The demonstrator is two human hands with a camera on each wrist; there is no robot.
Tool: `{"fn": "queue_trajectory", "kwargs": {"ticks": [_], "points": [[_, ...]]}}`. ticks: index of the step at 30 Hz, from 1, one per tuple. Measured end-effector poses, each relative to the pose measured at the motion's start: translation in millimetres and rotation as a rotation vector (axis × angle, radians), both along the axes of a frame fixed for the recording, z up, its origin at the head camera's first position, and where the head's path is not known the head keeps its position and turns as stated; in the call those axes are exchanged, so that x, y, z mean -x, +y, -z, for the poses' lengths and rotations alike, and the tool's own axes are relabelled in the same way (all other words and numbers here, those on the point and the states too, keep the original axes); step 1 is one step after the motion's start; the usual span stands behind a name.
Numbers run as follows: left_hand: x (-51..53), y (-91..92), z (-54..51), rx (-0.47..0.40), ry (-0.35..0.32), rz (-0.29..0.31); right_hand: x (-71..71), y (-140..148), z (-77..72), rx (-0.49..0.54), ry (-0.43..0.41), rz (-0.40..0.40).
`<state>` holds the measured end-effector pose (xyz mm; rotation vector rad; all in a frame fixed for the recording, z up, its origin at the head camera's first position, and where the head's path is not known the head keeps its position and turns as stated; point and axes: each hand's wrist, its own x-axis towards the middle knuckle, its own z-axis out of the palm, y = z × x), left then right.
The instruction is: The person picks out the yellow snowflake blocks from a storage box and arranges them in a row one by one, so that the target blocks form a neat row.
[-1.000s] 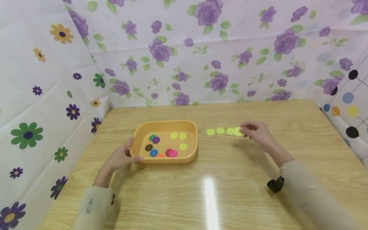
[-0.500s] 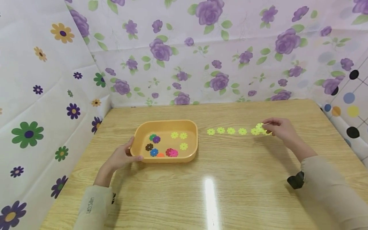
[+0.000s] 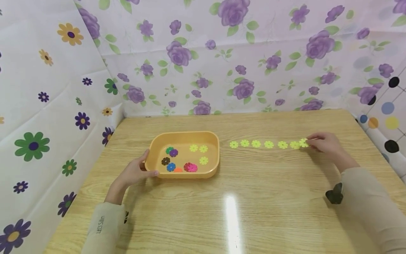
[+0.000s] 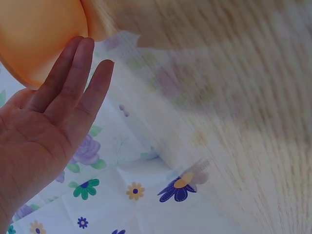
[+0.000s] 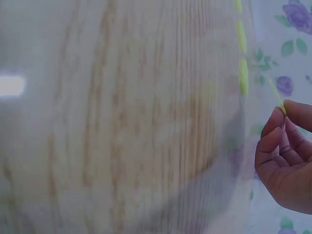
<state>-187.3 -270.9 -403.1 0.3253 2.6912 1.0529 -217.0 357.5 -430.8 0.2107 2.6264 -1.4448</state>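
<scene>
My right hand (image 3: 325, 144) pinches a yellow flower-shaped plastic disc (image 3: 303, 142) between thumb and fingertips, at the right end of a row of several like discs (image 3: 269, 144) on the table. In the right wrist view the held disc (image 5: 277, 92) shows edge-on, tilted and clear of the tabletop. At the left, my left hand (image 3: 134, 173) holds the corner of an orange-yellow plastic basin (image 3: 184, 175), thumb along the front rim and fingers on the left side wall. Inside the basin lie loose yellow discs (image 3: 203, 161) and several of other colours, including a blue disc (image 3: 171, 167).
The wooden table (image 3: 203, 211) runs back to a flower-printed cloth (image 3: 215, 63) hung behind it. Another printed cloth (image 3: 60, 123) stands along the left side, and a dotted one (image 3: 387, 108) on the right.
My right hand has moved rightward along the row, leaving more yellow discs lying on the table, and now pinches another at its end. The left hand and basin stay put.
</scene>
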Motion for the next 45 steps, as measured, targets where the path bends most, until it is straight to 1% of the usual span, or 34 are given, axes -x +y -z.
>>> {"fn": "queue_trajectory", "kwargs": {"ticks": [7,8,10,14,15,17,20,24,29,33,39,45], "points": [[2.3,0.3,1.9,-0.009,0.009,0.011,5.3,16,10.4,0.003,-0.036,0.067],[2.4,0.5,2.2,-0.01,0.008,0.01,6.0,17,11.3,0.019,-0.045,0.097],[2.8,0.7,2.7,-0.008,0.009,0.016,6.7,20,13.5,0.015,-0.05,0.118],[2.7,1.1,3.1,-0.003,0.003,0.009,3.3,20,11.0,-0.025,-0.036,0.159],[2.7,0.9,3.0,-0.001,0.003,0.011,1.9,19,9.3,-0.059,-0.02,0.145],[2.7,0.3,2.7,-0.003,-0.003,0.009,-0.8,14,3.8,-0.081,-0.002,0.147],[2.4,-0.9,1.5,-0.003,-0.001,0.009,-3.1,2,-4.9,-0.109,0.027,0.116],[1.8,-1.5,-0.6,-0.011,0.01,0.025,-4.9,-19,-15.6,-0.101,0.063,0.048],[1.6,-1.4,-1.2,-0.014,0.016,0.029,-4.8,-47,-23.1,-0.087,0.109,-0.03],[1.4,-1.4,0.0,-0.022,0.012,0.026,-4.0,-71,-29.0,-0.059,0.127,-0.078],[0.4,-0.1,-0.8,-0.015,-0.009,0.005,-3.4,-106,-33.3,-0.013,0.152,-0.122],[1.1,-1.2,0.5,-0.012,-0.007,0.001,-0.2,-138,-30.2,0.039,0.157,-0.153]]}}
